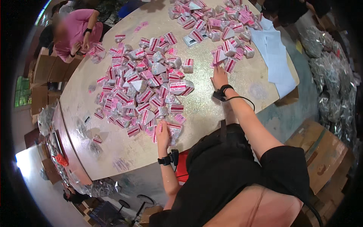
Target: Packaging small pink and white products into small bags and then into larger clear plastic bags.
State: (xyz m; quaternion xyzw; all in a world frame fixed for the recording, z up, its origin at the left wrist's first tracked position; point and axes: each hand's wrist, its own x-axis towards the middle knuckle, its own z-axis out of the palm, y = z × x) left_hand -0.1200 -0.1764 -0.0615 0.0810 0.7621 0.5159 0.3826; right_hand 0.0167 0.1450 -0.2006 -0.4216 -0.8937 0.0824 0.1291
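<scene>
**Two hands at the packet heaps**

The person leans over a large, speckled, glossy tabletop (211, 113) strewn with small packets. The left hand (163, 133) rests at the near edge of the big central heap of packets (145, 90), its fingers lying close together against a pink-and-white packet (174, 128) at the heap's near rim; whether they actually pinch it cannot be told from this angle. The right hand (219, 77) is stretched farther out, palm down, fingers spread apart and flat on the tabletop, their tips touching the near packets of the far heap (223, 34). Both wrists carry a black strap with a small device.

By the look of it the step in hand is gathering: each hand meets the edge of a pile to draw packets nearer. The next move would call for curling the fingers over a few packets without scattering the loose ones around them.

The packets are small, puffy, pillow-like pouches of silvery film with pink and white striped labels, crinkled and shiny, lying at all angles. Pale blue sheets (278, 56) lie flat on the far right of the tabletop. Brown cardboard boxes (321, 151) stand on the right, bags of silvery film (332, 75) beyond them. Another person in a pink shirt (77, 30) works at the far left.
</scene>
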